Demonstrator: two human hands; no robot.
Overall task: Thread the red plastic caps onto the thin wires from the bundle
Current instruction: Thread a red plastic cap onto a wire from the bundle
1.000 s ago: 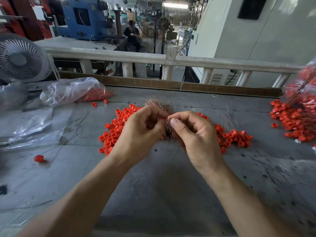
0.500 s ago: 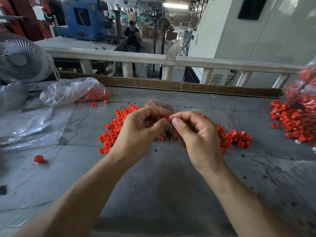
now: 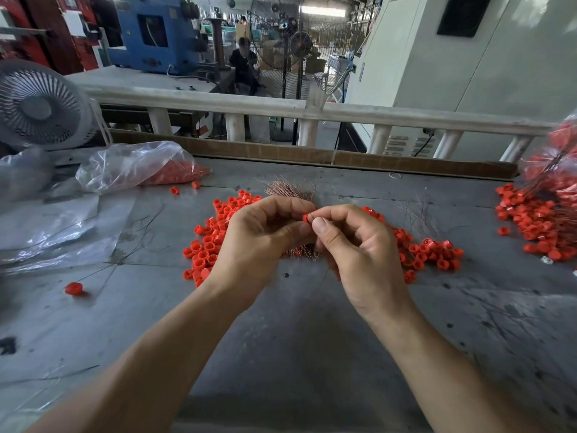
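Both hands meet over the wire bundle (image 3: 290,190): left hand (image 3: 259,242) and right hand (image 3: 359,248) pinch one red cap (image 3: 306,217), loose caps (image 3: 207,245) at nine o'clock.

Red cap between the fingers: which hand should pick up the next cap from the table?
Probably the right hand. It pinches only the red cap, while the left hand seems to hold the wire bundle, and loose caps lie just beside it on its own side.

Red caps (image 3: 207,248), coppery wire bundle (image 3: 288,189), grey table (image 3: 296,339).
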